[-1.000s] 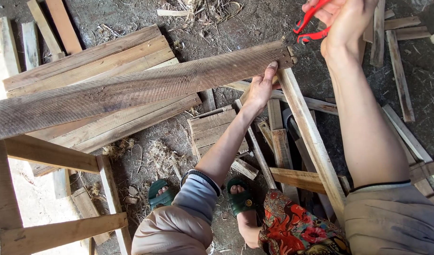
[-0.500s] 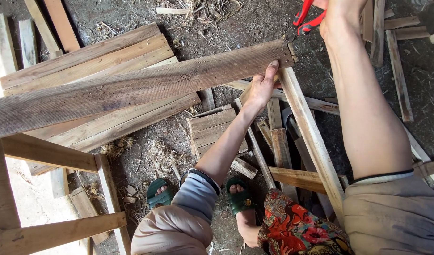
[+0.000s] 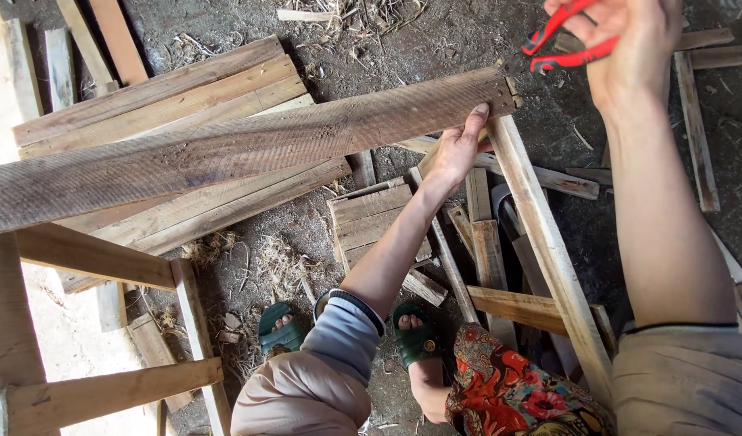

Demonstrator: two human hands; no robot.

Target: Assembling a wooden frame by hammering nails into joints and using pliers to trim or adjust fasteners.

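Under your left hand (image 3: 458, 149) — fingers pressed flat — the long, rough-sawn grey plank (image 3: 250, 145) lies across a pale wooden frame (image 3: 548, 250). Your right hand (image 3: 629, 44) grips red-handled pliers (image 3: 566, 39) — loose boards (image 3: 177, 97) and shavings litter the dirt below.

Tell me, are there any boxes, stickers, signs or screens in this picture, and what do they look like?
None in view: no packages, labels, signs or screens.
What shows instead is bare wood: a long weathered grey-brown plank steadied by the left hand.
The right hand holds a red-handled tool, plain and unmarked as far as can be seen.
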